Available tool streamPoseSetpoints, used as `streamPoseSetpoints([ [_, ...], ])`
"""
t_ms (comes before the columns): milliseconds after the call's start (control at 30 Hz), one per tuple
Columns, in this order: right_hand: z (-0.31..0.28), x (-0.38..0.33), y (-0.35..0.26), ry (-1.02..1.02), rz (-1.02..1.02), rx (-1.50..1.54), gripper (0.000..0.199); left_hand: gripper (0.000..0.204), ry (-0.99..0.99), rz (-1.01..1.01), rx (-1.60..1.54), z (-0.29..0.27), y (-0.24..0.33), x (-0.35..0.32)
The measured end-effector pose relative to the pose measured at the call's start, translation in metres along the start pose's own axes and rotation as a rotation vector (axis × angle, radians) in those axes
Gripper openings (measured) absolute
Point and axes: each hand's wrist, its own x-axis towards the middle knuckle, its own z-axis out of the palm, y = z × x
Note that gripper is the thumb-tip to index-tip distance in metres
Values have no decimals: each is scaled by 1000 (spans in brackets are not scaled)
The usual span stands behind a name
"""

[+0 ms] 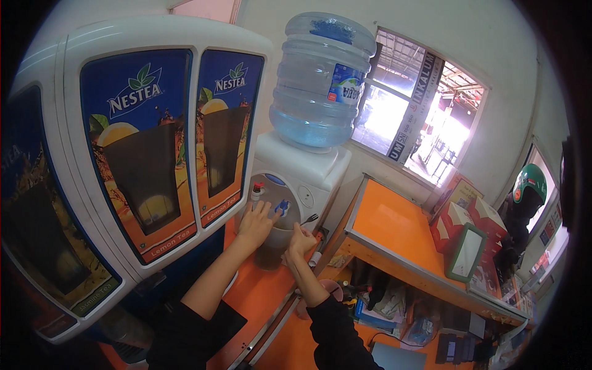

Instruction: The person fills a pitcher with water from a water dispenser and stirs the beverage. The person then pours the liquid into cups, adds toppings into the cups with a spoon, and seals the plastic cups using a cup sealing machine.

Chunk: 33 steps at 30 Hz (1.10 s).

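My left hand (256,225) reaches into the white water dispenser's tap recess, fingers stretched out and apart. Its fingertips are close to the red-topped tap (257,190) and the blue tap (282,206); whether they press either is unclear. Below the taps stands a translucent pitcher (267,257) with brownish liquid in it. At the pitcher's right side my right hand (300,242) is closed around a slim dark fork (311,218), its tines sticking up above the fingers. The fork's lower part is hidden by the hand.
A large blue-tinted water bottle (320,80) sits upside down on the dispenser (333,166). At left rises a drink machine (142,31) with printed panels. An orange-topped counter (388,216) at right carries red-and-white boxes (456,216) and a green-framed holder (466,251).
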Motion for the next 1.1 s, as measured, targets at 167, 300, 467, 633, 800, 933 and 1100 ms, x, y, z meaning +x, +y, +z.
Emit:
streamPoseSetpoints([
  [167,-1,1,-2,5,0,12,34,67,-75,11,-19,-8,2,2],
  [300,1,-5,-7,15,-4,28,32,62,-11,12,10,1,-1,0],
  [467,1,-2,-4,46,-17,27,32,57,-54,17,-38,-5,0,3],
  [633,3,3,1,42,-17,70,31,55,-36,20,-42,-4,0,3],
  [800,3,5,6,32,-31,42,33,61,-43,13,-61,-3,-1,2],
  [933,3,4,4,36,-15,-2,33,67,-40,19,-30,-3,0,4],
  [1100,-1,2,-1,19,8,-22,32,68,-110,44,-14,-11,-1,10],
])
